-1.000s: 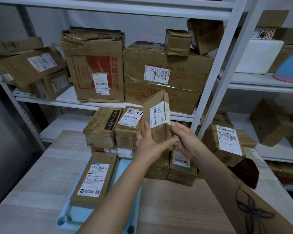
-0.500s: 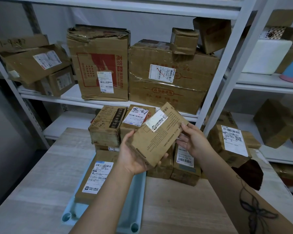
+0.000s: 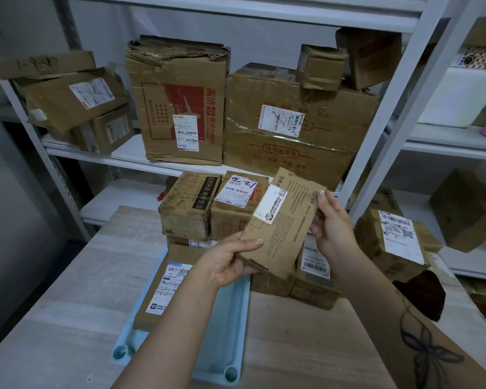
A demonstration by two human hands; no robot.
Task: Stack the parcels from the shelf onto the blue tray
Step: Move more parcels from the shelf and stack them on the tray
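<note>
A flat brown parcel (image 3: 281, 220) with a small white label is tilted in the air above the table. My left hand (image 3: 227, 261) grips its lower left end, thumb on top. Its upper right end is held by my right hand (image 3: 331, 220). Below lies the blue tray (image 3: 230, 318), with a long labelled parcel (image 3: 166, 287) lying flat on its left half. Several parcels (image 3: 205, 206) are stacked at the tray's far end. Large boxes (image 3: 180, 108) stand on the white shelf (image 3: 129, 155) behind.
Small parcels (image 3: 314, 276) sit on the wooden table (image 3: 306, 346) just right of the tray. Another labelled parcel (image 3: 396, 240) and a dark object (image 3: 424, 293) are at the table's right edge. White shelf uprights (image 3: 376, 113) rise behind, with more boxes (image 3: 466, 209) to the right.
The held parcel turned from upright on its end to a flat tilted pose with its broad face up. Both hands shifted their hold and the view moved slightly closer.
</note>
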